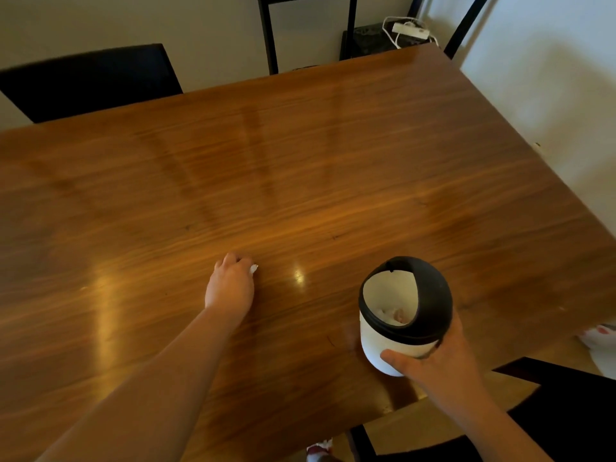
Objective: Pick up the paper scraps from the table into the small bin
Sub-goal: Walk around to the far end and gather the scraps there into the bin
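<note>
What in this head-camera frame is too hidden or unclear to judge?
- White paper scrap: mostly covered by the left hand; grip unclear.
- Contents of the small white bin with black swing lid: lid and wall hide most.
- Right hand: fingers behind the bin.

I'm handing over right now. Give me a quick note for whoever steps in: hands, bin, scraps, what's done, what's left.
Left hand: on the table, fingers closed over a white paper scrap.
Right hand: holding the small bin tilted near the table's near edge, opening facing the left hand.
Done: some scraps already lie inside the bin.
Left: lift this scrap and drop it in. No other scraps show on the table.
</note>
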A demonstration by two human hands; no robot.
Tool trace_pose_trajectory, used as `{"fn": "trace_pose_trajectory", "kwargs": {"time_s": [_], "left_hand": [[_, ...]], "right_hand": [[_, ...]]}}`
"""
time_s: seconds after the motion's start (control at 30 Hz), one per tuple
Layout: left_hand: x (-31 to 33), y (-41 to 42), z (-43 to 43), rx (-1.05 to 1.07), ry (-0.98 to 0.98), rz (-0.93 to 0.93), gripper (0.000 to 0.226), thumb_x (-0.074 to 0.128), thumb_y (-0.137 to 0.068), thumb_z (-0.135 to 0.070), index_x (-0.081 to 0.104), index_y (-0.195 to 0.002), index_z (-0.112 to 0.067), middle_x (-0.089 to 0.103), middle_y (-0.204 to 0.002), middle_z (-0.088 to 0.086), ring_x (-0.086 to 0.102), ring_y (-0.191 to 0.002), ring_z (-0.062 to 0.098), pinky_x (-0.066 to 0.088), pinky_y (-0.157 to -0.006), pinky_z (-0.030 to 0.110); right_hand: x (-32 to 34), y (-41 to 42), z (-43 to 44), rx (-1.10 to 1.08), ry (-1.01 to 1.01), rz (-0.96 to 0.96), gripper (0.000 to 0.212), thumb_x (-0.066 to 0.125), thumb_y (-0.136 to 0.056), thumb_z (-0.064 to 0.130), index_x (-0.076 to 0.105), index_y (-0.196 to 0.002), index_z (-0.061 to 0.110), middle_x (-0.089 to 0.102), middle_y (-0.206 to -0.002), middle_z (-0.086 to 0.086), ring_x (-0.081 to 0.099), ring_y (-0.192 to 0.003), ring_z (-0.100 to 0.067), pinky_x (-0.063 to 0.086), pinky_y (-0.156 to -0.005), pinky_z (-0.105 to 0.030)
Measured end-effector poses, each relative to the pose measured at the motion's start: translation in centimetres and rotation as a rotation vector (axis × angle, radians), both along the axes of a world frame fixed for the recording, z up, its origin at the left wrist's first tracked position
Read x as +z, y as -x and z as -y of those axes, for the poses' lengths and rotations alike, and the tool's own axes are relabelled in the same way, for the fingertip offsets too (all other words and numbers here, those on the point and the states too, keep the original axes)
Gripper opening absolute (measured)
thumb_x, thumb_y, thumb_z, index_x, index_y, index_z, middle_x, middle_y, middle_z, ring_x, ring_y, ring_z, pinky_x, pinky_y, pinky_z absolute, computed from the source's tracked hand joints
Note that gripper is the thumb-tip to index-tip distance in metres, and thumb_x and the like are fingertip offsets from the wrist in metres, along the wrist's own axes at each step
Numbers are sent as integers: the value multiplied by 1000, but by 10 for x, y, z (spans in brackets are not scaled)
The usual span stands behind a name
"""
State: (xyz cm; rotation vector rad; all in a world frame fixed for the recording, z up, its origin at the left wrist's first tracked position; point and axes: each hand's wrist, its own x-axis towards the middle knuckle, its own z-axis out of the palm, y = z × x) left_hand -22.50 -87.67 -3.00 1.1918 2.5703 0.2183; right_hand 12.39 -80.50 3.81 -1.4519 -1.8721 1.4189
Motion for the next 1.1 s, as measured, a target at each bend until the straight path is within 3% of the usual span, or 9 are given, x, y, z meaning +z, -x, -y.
{"fn": "trace_pose_trajectory", "kwargs": {"time_s": [0.17, 0.27, 0.43, 0.6, 0.7, 0.77, 0.87, 0.93, 1.1], "left_hand": [[-2, -7, 18, 68, -70, 84, 10, 58, -95, -13, 65, -96, -20, 60, -90, -2, 65, -81, 21, 44, -60, 25], [8, -17, 29, 247, -92, 339, 13, 66, -93, -22, 64, -86, -32, 65, -77, -9, 65, -62, 13, 49, -46, 25], [50, -8, 48, 445, -399, 575, 19, 68, -90, -22, 69, -84, -40, 72, -86, -7, 68, -64, 11, 50, -43, 16], [158, 55, 70, 703, -1105, 362, 8, 73, -78, -36, 73, -85, -38, 76, -90, -4, 72, -82, 9, 63, -77, 38], [203, 41, 72, 686, -1314, 335, 10, 74, -79, -35, 72, -89, -38, 75, -94, -7, 72, -87, 9, 62, -78, 31], [211, 1, 60, 460, -1186, 387, 13, 71, -85, -32, 69, -95, -40, 72, -93, -16, 69, -85, 1, 60, -75, 25], [199, -70, 52, -83, -439, 757, 44, 67, -90, -39, 54, -132, -40, 61, -129, -22, 58, -117, -2, 51, -101, 31], [178, -94, 66, -309, -84, 720, 62, 64, -91, -46, 38, -147, -38, 34, -157, -15, 36, -141, 8, 29, -115, 31], [159, -73, 137, -128, -144, 668, 51, 61, -90, -53, 48, -137, -37, 56, -134, -15, 53, -122, 3, 44, -94, 22]], "right_hand": [[4, 4, -1, 9, 5, -7, 105, 90, -35, 62, 26, -116, 80, 46, -111, 51, 48, -104, 24, 43, -65, 2], [4, 12, 3, 20, 4, -23, 104, 92, -38, 57, 28, -118, 78, 49, -113, 48, 50, -105, 22, 45, -66, 0], [4, 31, 16, 42, 18, -29, 104, 87, -33, 70, 26, -117, 80, 47, -113, 51, 49, -103, 24, 45, -63, 0], [11, 42, 23, 91, -6, -33, 104, 91, -38, 59, 28, -118, 77, 49, -114, 48, 50, -104, 21, 46, -64, -1], [15, 49, 29, 115, -10, -44, 103, 90, -42, 51, 29, -123, 70, 52, -115, 43, 53, -105, 16, 48, -67, -4], [18, 54, 35, 125, -16, -51, 103, 90, -42, 50, 30, -124, 68, 53, -114, 42, 54, -105, 16, 48, -67, -4], [26, 61, 46, 131, -21, -59, 100, 91, -44, 50, 31, -120, 73, 54, -113, 41, 55, -102, 15, 48, -65, -4], [31, 63, 56, 126, -19, -46, 96, 91, -43, 53, 31, -113, 78, 54, -110, 44, 55, -99, 17, 49, -61, -5], [41, 61, 91, 141, -52, -6, 105, 92, -40, 56, 23, -115, 80, 47, -111, 52, 49, -100, 26, 45, -57, -1]]}}
